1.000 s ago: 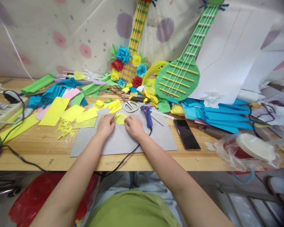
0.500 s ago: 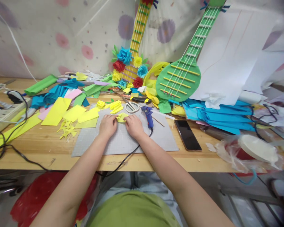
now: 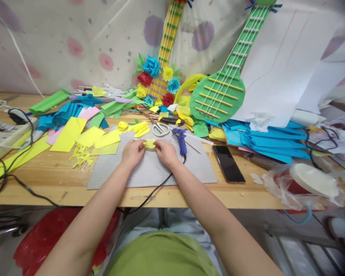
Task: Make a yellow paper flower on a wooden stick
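Note:
A small piece of yellow crepe paper (image 3: pixel 150 143) is stretched between my two hands over the grey board (image 3: pixel 152 172). My left hand (image 3: pixel 133 152) pinches its left end, and my right hand (image 3: pixel 166 151) pinches the right end. Just beyond the fingers lie scissors (image 3: pixel 161 129) with white handles and some folded yellow paper strips (image 3: pixel 140 128). To the right of my right hand rests a blue glue gun (image 3: pixel 180 142), its black cord running under my right forearm. A small yellow paper flower (image 3: pixel 122 126) sits at the board's far left edge.
Yellow paper sheets (image 3: pixel 69 134) and yellow scraps (image 3: pixel 82 156) lie left of the board. A phone (image 3: pixel 228 164) and a plastic-wrapped tub (image 3: pixel 307 182) are on the right. Behind stand a green paper instrument (image 3: pixel 218 96) and a yellow one (image 3: pixel 166 46) with paper flowers.
The yellow paper between my fingers now looks flatter and more even, where it was crumpled and peaked before. Both hands have shifted very slightly; the things around them stay put.

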A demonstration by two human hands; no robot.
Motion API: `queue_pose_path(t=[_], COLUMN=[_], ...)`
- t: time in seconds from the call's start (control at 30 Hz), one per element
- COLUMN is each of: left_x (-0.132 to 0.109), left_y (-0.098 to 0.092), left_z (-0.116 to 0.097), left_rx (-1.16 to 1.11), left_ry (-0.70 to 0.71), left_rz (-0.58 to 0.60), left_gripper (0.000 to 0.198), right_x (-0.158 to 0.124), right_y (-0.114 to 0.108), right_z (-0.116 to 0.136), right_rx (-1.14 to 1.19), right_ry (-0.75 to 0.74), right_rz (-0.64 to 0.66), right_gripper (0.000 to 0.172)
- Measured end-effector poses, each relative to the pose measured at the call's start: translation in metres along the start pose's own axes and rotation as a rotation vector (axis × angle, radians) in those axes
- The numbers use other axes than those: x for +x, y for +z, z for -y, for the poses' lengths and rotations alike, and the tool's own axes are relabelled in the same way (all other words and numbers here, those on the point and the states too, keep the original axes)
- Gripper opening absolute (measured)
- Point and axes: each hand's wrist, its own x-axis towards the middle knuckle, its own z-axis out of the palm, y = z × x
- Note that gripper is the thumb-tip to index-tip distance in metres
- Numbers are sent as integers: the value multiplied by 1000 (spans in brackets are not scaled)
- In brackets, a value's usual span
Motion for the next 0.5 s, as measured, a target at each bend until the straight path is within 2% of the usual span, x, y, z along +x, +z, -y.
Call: queue_pose_path(t=[0.27,0.5], left_x=[-2,0], left_y=[0,-1], left_z=[1,4], left_rx=[-91,-150], left_ry=[-88,-146], left_rz=[20,19], left_gripper=[37,37], right_x=[2,3], right_y=[7,6], right_z=[-5,-3], right_rx=[194,197], right_ry=[193,216], right_rz=[2,-53], right_gripper=[19,22])
